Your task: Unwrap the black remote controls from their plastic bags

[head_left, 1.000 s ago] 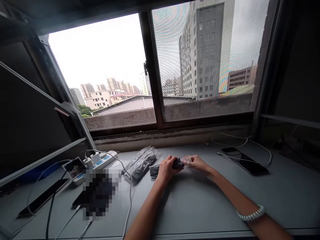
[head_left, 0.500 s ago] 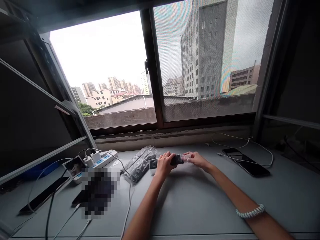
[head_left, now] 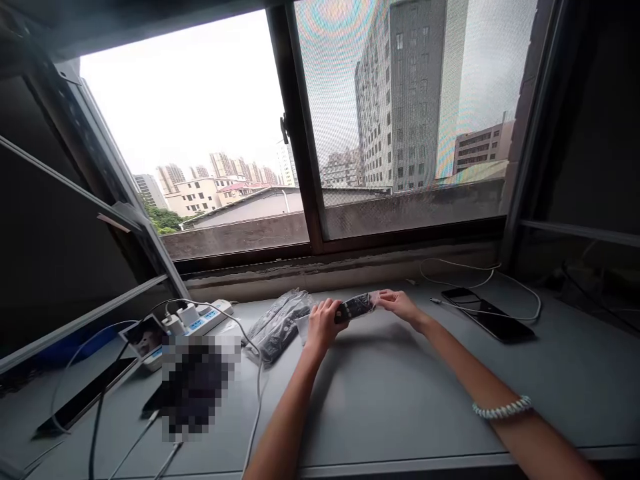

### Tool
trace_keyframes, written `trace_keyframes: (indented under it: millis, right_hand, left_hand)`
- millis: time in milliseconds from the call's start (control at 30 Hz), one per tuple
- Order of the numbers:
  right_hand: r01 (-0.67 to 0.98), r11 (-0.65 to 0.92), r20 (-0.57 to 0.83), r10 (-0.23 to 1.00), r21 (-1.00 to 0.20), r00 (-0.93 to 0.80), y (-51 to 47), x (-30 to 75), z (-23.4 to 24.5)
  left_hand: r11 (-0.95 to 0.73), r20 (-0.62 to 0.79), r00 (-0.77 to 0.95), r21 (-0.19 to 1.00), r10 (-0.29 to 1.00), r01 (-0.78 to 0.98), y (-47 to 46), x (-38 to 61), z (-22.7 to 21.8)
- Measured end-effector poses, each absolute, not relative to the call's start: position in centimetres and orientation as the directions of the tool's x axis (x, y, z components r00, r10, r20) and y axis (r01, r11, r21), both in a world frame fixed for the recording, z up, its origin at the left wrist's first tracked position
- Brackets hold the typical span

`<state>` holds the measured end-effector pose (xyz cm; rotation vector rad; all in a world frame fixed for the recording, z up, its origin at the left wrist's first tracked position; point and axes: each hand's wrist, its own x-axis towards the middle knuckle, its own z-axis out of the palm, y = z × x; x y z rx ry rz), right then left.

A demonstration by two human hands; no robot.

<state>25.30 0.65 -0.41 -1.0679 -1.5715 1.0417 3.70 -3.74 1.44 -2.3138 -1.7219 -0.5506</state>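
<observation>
A dark remote control (head_left: 357,307) with small buttons is held tilted above the grey table, apparently inside a clear plastic sleeve (head_left: 373,300). My left hand (head_left: 323,324) is closed around the remote's left part and hides some of it. At the other end, my right hand (head_left: 401,308) pinches the sleeve between thumb and fingers. Just left of my left hand lies a pile of plastic-wrapped dark items (head_left: 278,329), which look like more remotes.
A white power strip (head_left: 206,323) with plugs and cables stands at the left. Beside it are a dark tablet-like device (head_left: 85,395) and a pixelated patch. On the right lies a black phone (head_left: 493,320) with a white cable (head_left: 535,293). A window closes off the back.
The remote has tilted up at its right end, and more of its buttons show. My left hand has shifted slightly left, while my right hand keeps hold of the sleeve. The view has moved slightly.
</observation>
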Motion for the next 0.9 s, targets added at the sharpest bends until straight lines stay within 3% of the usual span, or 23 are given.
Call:
trace_keyframes:
  millis: [167,267,400,533,667,767,900]
  right_hand:
    - [0.082,0.198,0.201,0.979,-0.977,0.031,1.3,26.2,-0.7]
    - [-0.05,0.161,0.151,0.976,-0.986,0.158,1.9,27.0,-1.0]
    - [-0.204,0.094,0.057,0.982,-0.974,0.183,2.4,27.9,-1.5]
    - [-0.185,0.059,0.013,0.971,-0.981,0.241,2.2,28.5,-0.9]
    - [-0.103,0.035,-0.021,0.867,-0.994,0.498,1.4,28.8,0.5]
    - [-0.25,0.028,-0.144,0.754,-0.968,0.641,1.3,29.1,1.0]
    - [-0.424,0.125,-0.229,0.689,-0.897,0.687,1.7,29.5,0.4]
  left_hand:
    - [-0.269,0.372,0.202,0.138,0.906,0.953,-3.8,3.4,1.0]
    - [-0.272,0.341,0.205,0.162,0.917,0.949,-3.8,3.4,0.5]
    - [-0.319,0.34,0.25,0.166,0.907,0.933,-3.7,3.9,0.1]
    - [-0.35,0.34,0.292,0.123,0.894,0.929,-3.7,4.3,0.1]
    - [-0.277,0.329,0.246,0.05,0.912,0.96,-3.6,4.0,0.6]
    - [-0.217,0.359,0.174,0.082,0.917,0.973,-3.5,3.6,0.9]
    - [-0.22,0.382,0.159,0.122,0.91,0.968,-3.4,3.1,0.8]
